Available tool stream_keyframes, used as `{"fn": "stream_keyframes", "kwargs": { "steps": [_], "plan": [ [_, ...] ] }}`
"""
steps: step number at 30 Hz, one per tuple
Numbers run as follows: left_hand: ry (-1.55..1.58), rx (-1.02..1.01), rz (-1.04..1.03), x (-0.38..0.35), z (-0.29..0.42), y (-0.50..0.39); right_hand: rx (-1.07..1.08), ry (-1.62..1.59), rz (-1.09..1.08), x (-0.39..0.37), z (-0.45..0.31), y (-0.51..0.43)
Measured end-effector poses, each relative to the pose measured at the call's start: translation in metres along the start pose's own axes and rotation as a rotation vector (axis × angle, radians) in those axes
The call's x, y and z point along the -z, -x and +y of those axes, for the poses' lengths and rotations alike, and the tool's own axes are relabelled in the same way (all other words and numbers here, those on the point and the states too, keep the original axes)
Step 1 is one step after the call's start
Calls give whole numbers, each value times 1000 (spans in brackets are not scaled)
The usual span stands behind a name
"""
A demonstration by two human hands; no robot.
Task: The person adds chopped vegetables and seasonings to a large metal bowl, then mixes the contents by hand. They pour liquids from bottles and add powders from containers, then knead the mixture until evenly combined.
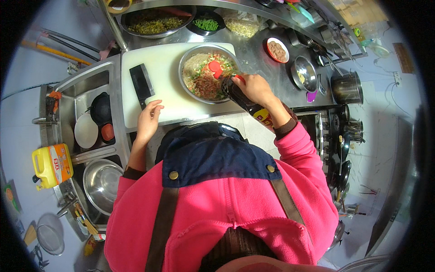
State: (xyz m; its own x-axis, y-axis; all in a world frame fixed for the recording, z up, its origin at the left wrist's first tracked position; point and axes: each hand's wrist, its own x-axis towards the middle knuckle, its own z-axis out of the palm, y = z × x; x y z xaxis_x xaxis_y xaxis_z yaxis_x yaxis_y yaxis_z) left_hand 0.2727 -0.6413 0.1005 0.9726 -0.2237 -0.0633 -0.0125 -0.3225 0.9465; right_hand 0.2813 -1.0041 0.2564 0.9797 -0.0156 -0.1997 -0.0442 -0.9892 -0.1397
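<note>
My right hand (pixel 255 86) grips a large dark sauce bottle (pixel 236 89) by its upper part. The bottle is tilted, and its flipped-up red cap (pixel 214 66) is over a steel mixing bowl (pixel 182 81). Inside the bowl lies a chopped filling (pixel 202 80) with pale, green and orange-red bits and a brown, wet-looking patch. The bowl stands on a white cutting board (pixel 166 64). At the board's front left, my left hand (pixel 148 119) holds nothing, its fingers loosely apart. Beside its fingertips is the handle end of a black cleaver (pixel 141 81) lying flat.
Left of the board is a steel sink (pixel 115 80) holding a white dish (pixel 86 131) and dark pans (pixel 101 108). At the back stand a basin of chopped greens (pixel 156 25) and a bag of sprouts (pixel 243 27). Minced meat (pixel 277 51) in a dish and a small steel bowl (pixel 304 73) sit right.
</note>
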Motion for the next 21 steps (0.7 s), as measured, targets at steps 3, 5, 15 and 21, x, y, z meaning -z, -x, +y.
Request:
{"fn": "stream_keyframes", "kwargs": {
  "steps": [3,5,15,21],
  "plan": [
    [-24,-1,-1,3,-1,-3,38,-26,40,0,-1,-1],
    [-27,-10,-1,5,-2,-4,38,-20,38,0,-1,-2],
    [-37,-8,-15,5,-6,-7,55,24,44,7,-2,-14],
    [-65,-28,-25,6,-7,-6,67,42,12,17,-6,-17]
  ]
}}
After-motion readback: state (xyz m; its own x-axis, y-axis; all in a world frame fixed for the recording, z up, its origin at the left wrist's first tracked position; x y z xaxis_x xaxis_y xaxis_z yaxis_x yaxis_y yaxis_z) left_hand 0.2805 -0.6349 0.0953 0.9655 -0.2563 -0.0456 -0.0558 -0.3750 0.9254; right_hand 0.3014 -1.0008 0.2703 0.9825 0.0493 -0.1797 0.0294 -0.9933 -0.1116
